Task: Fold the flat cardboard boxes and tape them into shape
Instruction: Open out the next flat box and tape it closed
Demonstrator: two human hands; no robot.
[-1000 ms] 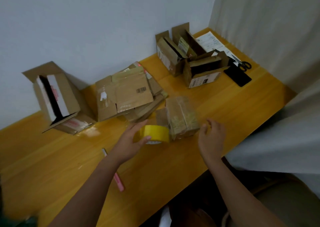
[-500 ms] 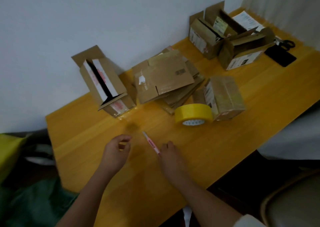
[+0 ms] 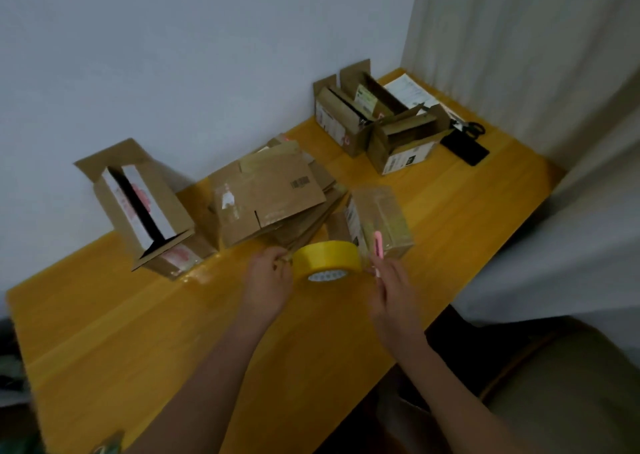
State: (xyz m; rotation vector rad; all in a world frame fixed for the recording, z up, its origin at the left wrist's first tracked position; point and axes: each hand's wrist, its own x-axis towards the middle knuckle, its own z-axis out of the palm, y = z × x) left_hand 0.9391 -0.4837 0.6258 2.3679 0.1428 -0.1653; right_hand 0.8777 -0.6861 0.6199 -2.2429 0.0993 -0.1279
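While your left hand [image 3: 268, 282] pinches the edge of the round yellow tape roll [image 3: 327, 260], your right hand [image 3: 393, 285] holds a thin pink cutter [image 3: 378, 245] pointing up. The roll sits between both hands on the yellow wooden table [image 3: 138, 332]. The small taped brown cardboard box [image 3: 379, 223] is just behind it, closer to your right hand.

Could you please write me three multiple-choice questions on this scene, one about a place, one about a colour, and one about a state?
1. Where is the scissors?
A. far right corner of the table
B. under the flat cardboard
C. in the left hand

2. What colour is the tape roll?
A. blue
B. yellow
C. white

3. What does the right hand hold?
A. nothing
B. a phone
C. a pink knife

Answers: 1 A, it lies by the curtain. 2 B, the roll is bright yellow. 3 C, the pink knife sticks up from its fingers.
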